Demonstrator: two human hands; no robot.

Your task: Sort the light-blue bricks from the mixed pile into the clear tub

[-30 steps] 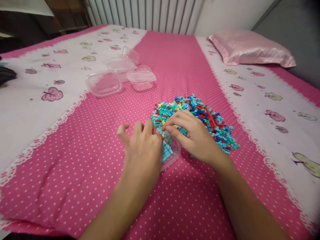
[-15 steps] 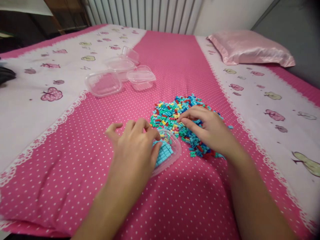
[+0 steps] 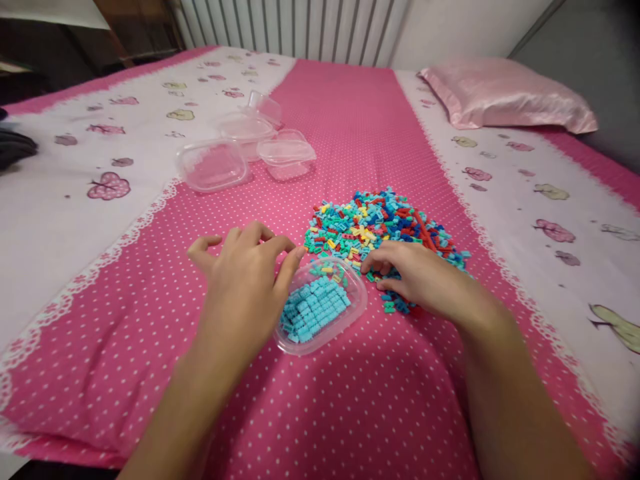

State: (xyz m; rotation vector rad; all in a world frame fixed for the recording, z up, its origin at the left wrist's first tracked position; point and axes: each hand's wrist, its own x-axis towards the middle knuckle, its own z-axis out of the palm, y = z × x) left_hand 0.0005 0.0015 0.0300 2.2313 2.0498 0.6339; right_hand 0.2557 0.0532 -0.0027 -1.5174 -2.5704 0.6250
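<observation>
My left hand (image 3: 245,287) hovers at the left rim of a clear plastic container (image 3: 361,303), fingers apart and nothing in them. Light-blue toy bricks (image 3: 317,310) lie packed in rows inside it, with a few green and yellow bricks near its far end. On the bedspread just beyond, a heap of small mixed bricks (image 3: 370,223) in blue, red, green and yellow spreads out. My right hand (image 3: 425,273) reaches into the near side of this heap, fingers bent and the thumb apart from the index finger. No brick shows between them.
Several clear plastic containers (image 3: 213,165) stand farther back on the left. A pink satin pillow (image 3: 505,93) lies at the back right. Pink dotted bedspread (image 3: 350,400) covers the bed, and a white radiator (image 3: 295,30) stands behind it. Something dark (image 3: 15,148) is at the left edge.
My left hand has moved left, uncovering more of the light-blue bricks. My right hand has come down toward the near side of the heap, and its fingers are more curled.
</observation>
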